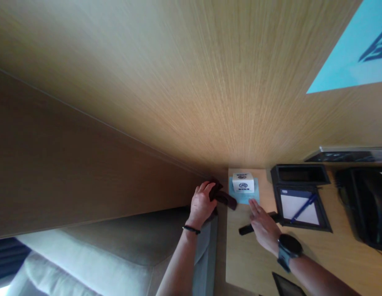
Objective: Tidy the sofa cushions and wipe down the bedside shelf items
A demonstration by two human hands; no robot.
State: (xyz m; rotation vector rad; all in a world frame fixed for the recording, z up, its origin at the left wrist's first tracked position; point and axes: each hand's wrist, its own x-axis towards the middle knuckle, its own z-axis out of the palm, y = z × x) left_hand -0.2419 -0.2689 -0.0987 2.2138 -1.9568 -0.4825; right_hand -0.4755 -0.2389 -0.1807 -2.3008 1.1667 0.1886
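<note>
My left hand (202,204) is closed around a dark cloth (222,196), which it holds at the corner where the wooden wall meets the edge of the tabletop (249,263). My right hand (265,226) lies flat and open on the tabletop, holding nothing, just beside a small white box (243,182) that stands on a light blue card (246,198).

I think the cloth could catch the white box or pull the blue card under it, because its loose end hangs very near to them; the box looks light and could tip or slide. A black remote (246,229) lies partly under my right hand and could be pushed toward the edge.

Much is hard to see. The remote is half covered by my hand. I cannot read the print on the box. The dark tray with a notepad and blue pen (303,207) is clear, but the black object at the right is cut off by the frame, and so is the dark flat thing at the bottom.
</note>
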